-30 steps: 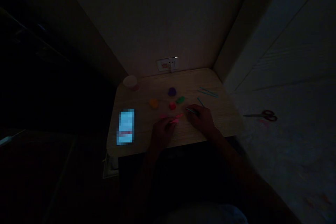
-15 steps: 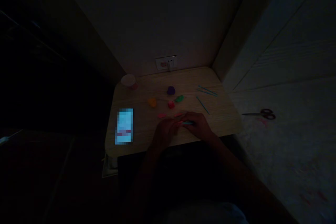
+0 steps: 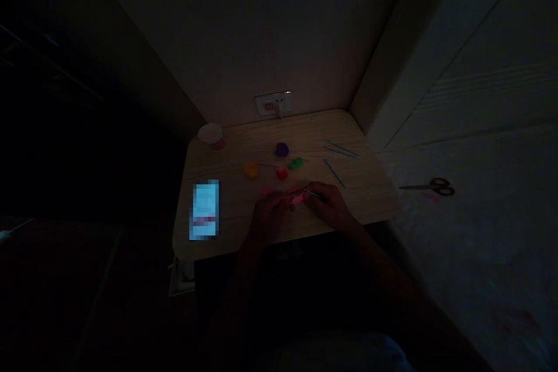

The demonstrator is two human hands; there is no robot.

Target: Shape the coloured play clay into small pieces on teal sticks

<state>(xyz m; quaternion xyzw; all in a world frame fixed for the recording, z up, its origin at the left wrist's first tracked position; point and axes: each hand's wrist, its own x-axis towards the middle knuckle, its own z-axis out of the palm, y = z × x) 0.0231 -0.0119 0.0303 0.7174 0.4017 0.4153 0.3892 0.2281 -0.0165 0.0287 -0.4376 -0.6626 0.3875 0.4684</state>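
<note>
My left hand (image 3: 267,215) is closed at the front of the small wooden table (image 3: 235,226), its fingertips on a flat pink piece of modelling clay (image 3: 298,199). My right hand (image 3: 330,204) is closed round a thin stick-like modelling tool (image 3: 314,193), whose tip points left over the pink clay. Another pink clay strip (image 3: 265,191) lies just beyond my left fingers. Farther back are a red clay lump (image 3: 282,172), a green clay piece (image 3: 296,163), an orange clay lump (image 3: 250,170) and a purple clay lump (image 3: 282,149). Dim light blurs the fingers' details.
Thin blue-green sticks (image 3: 335,173) lie on the right of the table. A lit phone (image 3: 204,210) lies at the left, and a clear tub (image 3: 212,136) stands at the back left corner. Scissors (image 3: 440,186) rest on the floor at right. A wall socket (image 3: 273,104) is behind.
My hands have drawn slightly apart, showing more of the pink clay between them. The tool in my right hand has tilted, its tip now pointing up and left. The view has shifted slightly.
</note>
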